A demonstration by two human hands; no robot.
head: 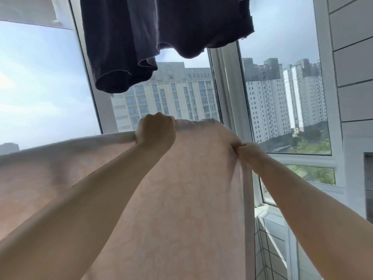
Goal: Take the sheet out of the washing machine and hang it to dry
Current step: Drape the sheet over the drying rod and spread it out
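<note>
A pale pink sheet (177, 199) with a faint pattern is held up in front of the window, filling the lower middle and left of the view. My left hand (155, 131) grips its upper edge in a fist. My right hand (249, 151) pinches the sheet's right edge a little lower. The top edge runs away to the left from my left hand. Whatever the sheet hangs from or over is hidden behind the cloth.
Dark garments (161, 33) hang overhead at the top of the view. Behind the sheet stand large windows with white frames (228, 93), tall buildings outside. A tiled wall (355, 77) rises on the right, and a tiled ledge (270, 229) sits low right.
</note>
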